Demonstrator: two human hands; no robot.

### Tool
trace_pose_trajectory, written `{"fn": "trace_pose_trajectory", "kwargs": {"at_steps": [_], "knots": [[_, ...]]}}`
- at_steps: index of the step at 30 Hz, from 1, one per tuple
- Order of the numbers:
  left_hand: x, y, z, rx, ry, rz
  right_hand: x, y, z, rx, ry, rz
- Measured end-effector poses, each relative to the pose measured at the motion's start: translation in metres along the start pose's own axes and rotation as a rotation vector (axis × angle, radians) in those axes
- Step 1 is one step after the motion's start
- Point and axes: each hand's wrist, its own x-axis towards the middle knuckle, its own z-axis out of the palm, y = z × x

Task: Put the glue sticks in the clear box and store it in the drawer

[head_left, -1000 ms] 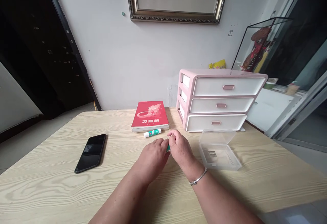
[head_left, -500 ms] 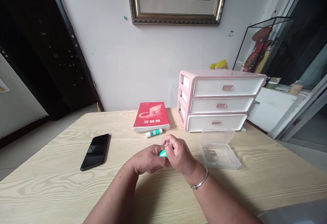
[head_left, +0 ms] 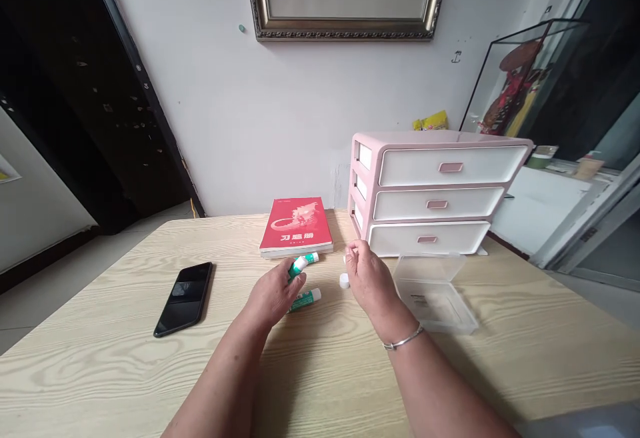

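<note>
My left hand (head_left: 277, 293) is closed around a green-and-white glue stick (head_left: 299, 266), its white end pointing up and to the right. Another glue stick (head_left: 306, 299) lies on the table just beside the fingers. A further glue stick (head_left: 312, 258) shows partly behind the held one, in front of the red book. My right hand (head_left: 369, 277), a silver bangle on its wrist, is raised with its fingers pinched together. A bit of white shows at those fingertips, too small to name. Close by the right hand sits a small white cap (head_left: 344, 281).
A red book (head_left: 296, 223) lies at the table's back edge. The pink-and-white drawer unit (head_left: 435, 188) stands back right, with an open clear plastic box (head_left: 437, 305) before it. A black phone (head_left: 183, 299) lies on the left.
My hands have moved apart from around the green glue stick. The left keeps a glue stick, the right has drawn up and right. A lying glue stick and a white cap now show.
</note>
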Motion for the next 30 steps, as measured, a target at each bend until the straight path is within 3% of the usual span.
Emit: {"fn": "trace_pose_trajectory", "kwargs": {"at_steps": [6,14,23,30], "knots": [[0.012,-0.015,0.025,0.297,-0.067,0.065,-0.003,0.015,0.019,-0.181,-0.133,-0.06],[0.007,-0.012,0.03,0.285,-0.071,0.177,-0.014,0.022,0.031,-0.269,-0.301,-0.109],[0.009,0.002,0.025,0.44,0.1,0.118,-0.019,0.01,0.028,-0.289,-0.315,-0.089],[0.029,-0.005,0.038,0.444,-0.01,-0.019,-0.018,0.009,0.031,-0.236,-0.231,-0.055]]}}
